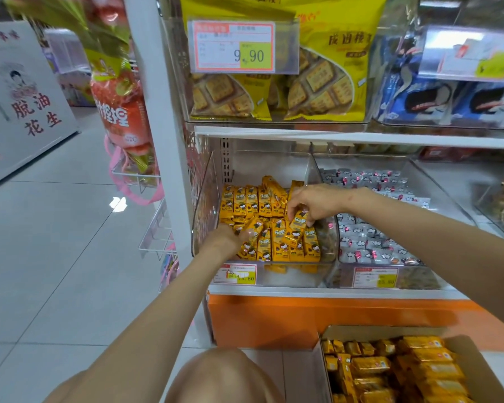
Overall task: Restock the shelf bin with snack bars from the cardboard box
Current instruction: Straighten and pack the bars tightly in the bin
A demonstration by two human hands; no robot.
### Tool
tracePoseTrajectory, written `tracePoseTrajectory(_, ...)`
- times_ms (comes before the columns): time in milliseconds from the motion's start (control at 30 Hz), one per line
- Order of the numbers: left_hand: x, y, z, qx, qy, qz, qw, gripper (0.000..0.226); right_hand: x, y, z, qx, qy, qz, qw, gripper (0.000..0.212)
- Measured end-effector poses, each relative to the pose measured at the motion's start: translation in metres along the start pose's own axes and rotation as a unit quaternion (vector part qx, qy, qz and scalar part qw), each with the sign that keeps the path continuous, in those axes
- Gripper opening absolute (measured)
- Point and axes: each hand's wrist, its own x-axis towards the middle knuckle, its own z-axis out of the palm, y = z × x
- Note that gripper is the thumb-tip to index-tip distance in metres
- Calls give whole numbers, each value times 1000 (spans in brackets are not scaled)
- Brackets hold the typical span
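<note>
A clear plastic shelf bin [205, 199] on the lower shelf holds rows of yellow snack bars [246, 203]. My right hand [314, 203] reaches into the bin from the right and pinches one tilted yellow bar [296, 229] by its top end. At the bin's front left, my left hand [229, 238] rests on the front row, fingers pressed against a leaning bar [255, 228]. The open cardboard box [474, 359] stands on the floor at the lower right, full of yellow bars [390, 370].
A neighbouring clear bin [437, 193] to the right holds grey wrapped snacks. Above, bins with yellow cracker bags [326, 82] and blue packs [448, 100] overhang. A wire rack [157, 231] juts out on the shelf's left end. My knee [224, 376] is below.
</note>
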Motion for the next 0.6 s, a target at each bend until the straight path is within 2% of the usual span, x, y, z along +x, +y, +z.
tracePoseTrajectory(167, -5, 2, -6, 175, -18, 7, 984, 44, -1, 0, 1, 1, 5, 1, 1000, 37)
tracePoseTrajectory(267, 0, 1, -4, 165, -24, 30, 986, 72, -1, 0, 0, -12, -5, -5, 1000, 39)
tracePoseTrajectory(333, 3, 4, -2, 166, -19, 40, 985, 62, -1, -1, -1, -29, -19, -10, 999, 41)
tracePoseTrajectory(433, 5, 9, -1, 155, -12, 50, 987, 29, 1, -2, 0, -54, -27, -20, 998, 40)
tracePoseTrajectory(533, 3, 18, 3, 129, -20, 66, 989, 35, 1, -1, -2, -70, -15, -35, 997, 38)
tracePoseTrajectory(600, 1, 24, 9, 133, -35, 75, 988, 53, -1, 1, -3, -66, -4, -43, 997, 37)
